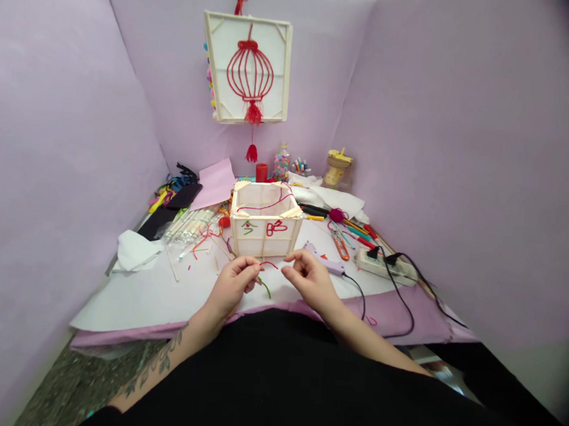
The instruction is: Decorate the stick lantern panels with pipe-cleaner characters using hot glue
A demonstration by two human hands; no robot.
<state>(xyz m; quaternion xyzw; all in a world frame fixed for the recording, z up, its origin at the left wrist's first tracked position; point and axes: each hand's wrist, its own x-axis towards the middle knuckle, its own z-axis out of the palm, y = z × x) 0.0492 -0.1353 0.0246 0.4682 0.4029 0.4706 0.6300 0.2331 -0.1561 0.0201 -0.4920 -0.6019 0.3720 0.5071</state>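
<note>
Between the fingertips of my left hand (pixel 238 281) is the end of a short red fuzzy stem (pixel 269 264), which points right toward my other hand. A green stem (pixel 265 288) hangs below the same fingers. My right hand (pixel 309 277) is raised just to the right, thumb and forefinger apart, with nothing between them. Just beyond both hands stands a box-shaped frame of pale sticks with white panels (pixel 264 245). Its front carries a green shape (pixel 249 227) and a red shape (pixel 277 228), and a thin red string lies across its open top.
A purple glue gun (pixel 327 262) lies right of the box, near an orange cutter (pixel 341 245) and a power strip (pixel 386 265). Packaged sticks (pixel 192 225) and crumpled white paper (pixel 136 251) are on the left. A framed lantern (pixel 249 72) hangs behind.
</note>
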